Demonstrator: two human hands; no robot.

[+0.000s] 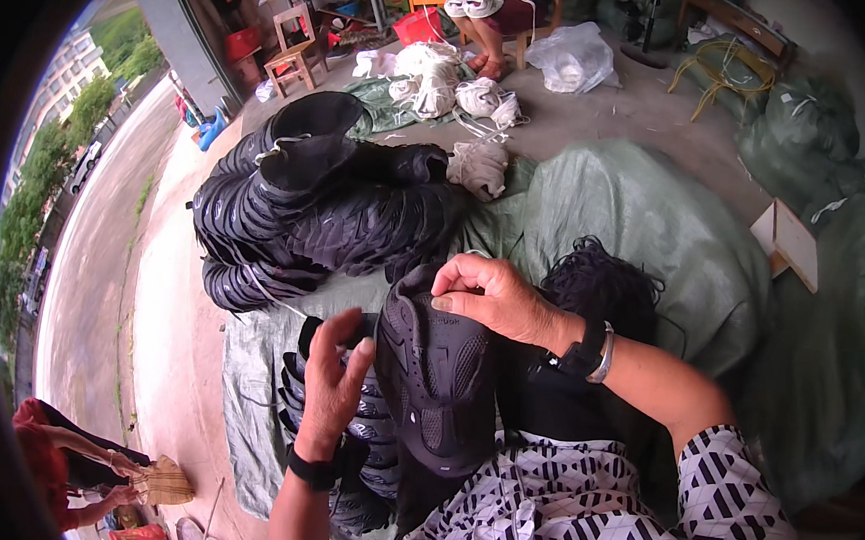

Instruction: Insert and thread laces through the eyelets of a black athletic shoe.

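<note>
Two hands flank one black shoe [436, 396], which lies toe toward you at your lap. Your right hand [501, 300] is over its ankle end, thumb and forefinger drawn close together; I cannot tell whether a lace is pinched between them. Your left hand [332, 393] hangs just beside the shoe, fingers spread, apparently gripping nothing. Without that hand steadying it, a sharp tug could tip or slide the shoe. The loose black laces [602, 280] near your right wrist could tangle if your forearm drags through them.
</note>
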